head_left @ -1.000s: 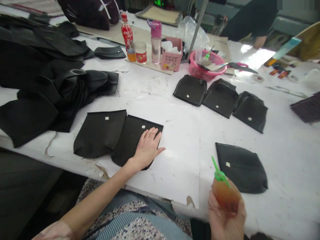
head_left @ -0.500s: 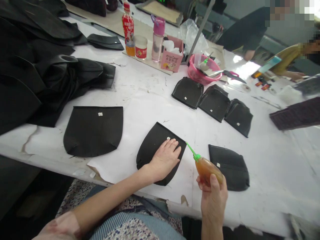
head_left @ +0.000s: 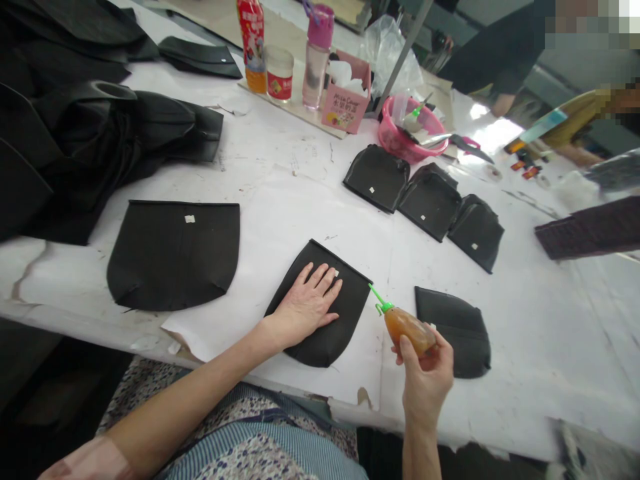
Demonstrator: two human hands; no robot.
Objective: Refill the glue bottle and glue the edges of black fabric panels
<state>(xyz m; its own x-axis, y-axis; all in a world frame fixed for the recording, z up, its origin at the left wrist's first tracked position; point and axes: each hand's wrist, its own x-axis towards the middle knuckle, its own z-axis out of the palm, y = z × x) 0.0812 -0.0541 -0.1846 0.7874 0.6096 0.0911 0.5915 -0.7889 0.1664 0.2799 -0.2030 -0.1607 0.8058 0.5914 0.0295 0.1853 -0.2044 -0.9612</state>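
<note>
My left hand [head_left: 306,305] lies flat, fingers spread, on a black rounded leather piece [head_left: 345,320] in front of me. My right hand [head_left: 425,373] grips a small amber glue bottle [head_left: 407,328] with a green nozzle; the nozzle tip points at the piece's right edge. A second black piece [head_left: 173,255] with a small white tag lies apart to the left. Another black piece [head_left: 457,330] lies just right of the bottle, partly behind my right hand.
Three more black pieces [head_left: 430,200] sit in a row at the back. A pink bowl [head_left: 395,137], drink bottles [head_left: 314,57] and a pink box [head_left: 345,100] stand behind. A heap of black material [head_left: 75,133] fills the left. Other people work at the far right.
My left hand slid the black piece from beside the left piece to the middle, leaving a gap. My right hand brought the glue bottle down, its nozzle close to the piece's right edge.
</note>
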